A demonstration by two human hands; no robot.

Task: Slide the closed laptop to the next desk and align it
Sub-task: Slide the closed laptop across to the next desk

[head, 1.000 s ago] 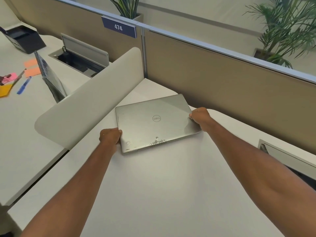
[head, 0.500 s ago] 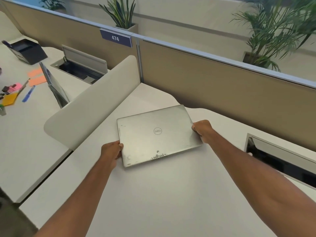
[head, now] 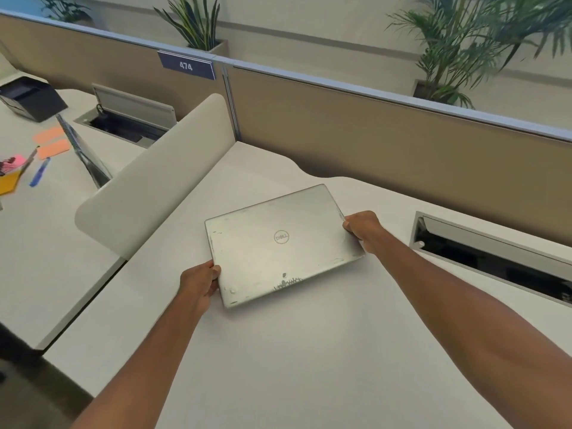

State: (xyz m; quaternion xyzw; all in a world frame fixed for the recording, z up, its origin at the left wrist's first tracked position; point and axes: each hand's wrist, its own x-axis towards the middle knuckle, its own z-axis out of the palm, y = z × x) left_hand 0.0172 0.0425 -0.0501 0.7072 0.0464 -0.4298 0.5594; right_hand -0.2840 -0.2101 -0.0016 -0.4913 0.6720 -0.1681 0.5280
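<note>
A closed silver laptop [head: 280, 243] with a worn lid lies flat on the white desk [head: 278, 360], turned slightly counter-clockwise to the desk's edges. My left hand [head: 199, 283] grips its near-left corner, fingers curled around the edge. My right hand [head: 363, 227] holds its right edge near the far corner. A curved white divider [head: 161, 178] stands just left of the laptop and separates this desk from the neighbouring desk [head: 40, 252] on the left.
An open cable tray [head: 495, 255] is sunk into the desk at the right. A tan partition [head: 387, 140] runs along the back. On the left desk stand an upright notebook [head: 83, 153], sticky notes [head: 51, 142], a blue pen [head: 39, 171], a dark box [head: 31, 99] and another cable tray [head: 130, 125].
The laptop has slid towards me and to the right across the desk, away from the divider and the back partition. Both hands keep their hold on its edges.
</note>
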